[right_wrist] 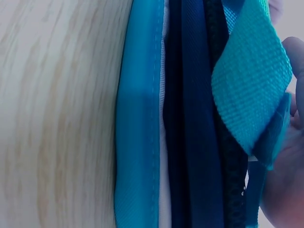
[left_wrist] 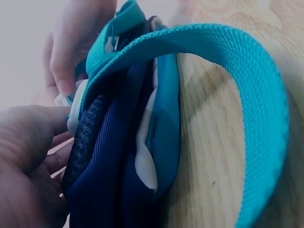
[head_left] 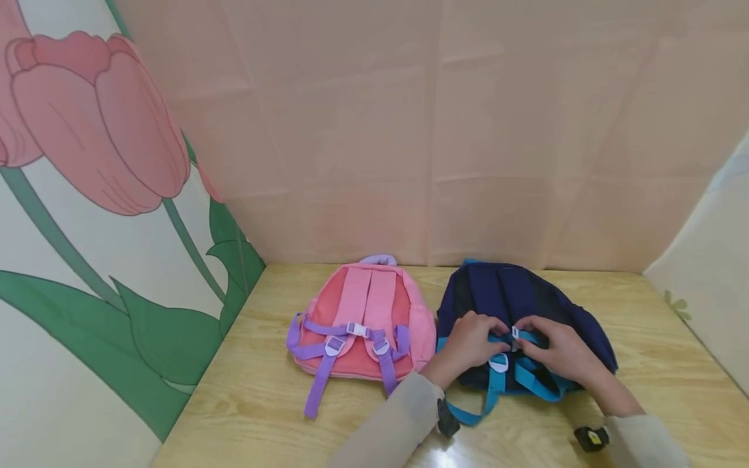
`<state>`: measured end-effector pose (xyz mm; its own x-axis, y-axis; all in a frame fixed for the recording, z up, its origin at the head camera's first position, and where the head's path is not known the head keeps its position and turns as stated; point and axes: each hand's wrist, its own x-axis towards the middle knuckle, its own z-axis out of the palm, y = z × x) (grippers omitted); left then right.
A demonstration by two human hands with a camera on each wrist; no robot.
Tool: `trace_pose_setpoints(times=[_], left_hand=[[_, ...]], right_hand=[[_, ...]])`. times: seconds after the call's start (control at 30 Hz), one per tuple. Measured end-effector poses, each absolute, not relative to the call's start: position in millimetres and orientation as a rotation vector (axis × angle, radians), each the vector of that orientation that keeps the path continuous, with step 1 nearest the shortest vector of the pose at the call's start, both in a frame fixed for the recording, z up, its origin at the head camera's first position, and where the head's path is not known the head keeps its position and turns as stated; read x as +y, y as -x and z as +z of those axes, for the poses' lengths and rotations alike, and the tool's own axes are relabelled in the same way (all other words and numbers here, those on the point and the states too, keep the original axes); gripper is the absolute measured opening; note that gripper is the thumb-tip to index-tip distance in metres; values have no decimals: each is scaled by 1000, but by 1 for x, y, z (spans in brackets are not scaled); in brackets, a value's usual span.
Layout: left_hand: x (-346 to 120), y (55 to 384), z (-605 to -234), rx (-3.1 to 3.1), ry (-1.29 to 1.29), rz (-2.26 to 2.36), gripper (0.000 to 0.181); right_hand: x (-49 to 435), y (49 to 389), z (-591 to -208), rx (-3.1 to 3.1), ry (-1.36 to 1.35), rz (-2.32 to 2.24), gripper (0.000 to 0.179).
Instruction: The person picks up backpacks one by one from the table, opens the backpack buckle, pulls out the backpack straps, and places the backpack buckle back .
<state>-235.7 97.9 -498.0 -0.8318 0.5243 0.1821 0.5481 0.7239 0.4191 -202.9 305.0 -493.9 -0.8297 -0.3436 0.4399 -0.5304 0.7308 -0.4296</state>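
Observation:
A navy backpack (head_left: 526,292) with blue straps lies with its strap side up on the wooden table. Over its lower middle, my left hand (head_left: 475,338) and right hand (head_left: 557,348) meet at a small white buckle (head_left: 515,332), pinching it from either side between thumb and fingers. Just below the left fingers is a white strap adjuster (head_left: 499,362). A loose blue strap (left_wrist: 261,95) arches large across the left wrist view. In the right wrist view, a folded blue strap (right_wrist: 251,76) partly covers the right hand (right_wrist: 289,175).
Left of the navy bag lies a pink backpack (head_left: 421,325) with purple straps (head_left: 318,390), its white buckle (head_left: 358,330) joined across the middle. Behind both bags rises a beige sheet (head_left: 409,162). A tulip-painted wall (head_left: 105,117) borders the table's left side.

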Motion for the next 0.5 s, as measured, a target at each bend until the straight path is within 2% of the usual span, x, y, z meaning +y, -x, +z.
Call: trace_pose_setpoints(times=[0.5], left_hand=[[96, 244, -506, -2786, 1012, -989, 19]], right_hand=[[309, 204, -496, -2584, -713, 838, 23]])
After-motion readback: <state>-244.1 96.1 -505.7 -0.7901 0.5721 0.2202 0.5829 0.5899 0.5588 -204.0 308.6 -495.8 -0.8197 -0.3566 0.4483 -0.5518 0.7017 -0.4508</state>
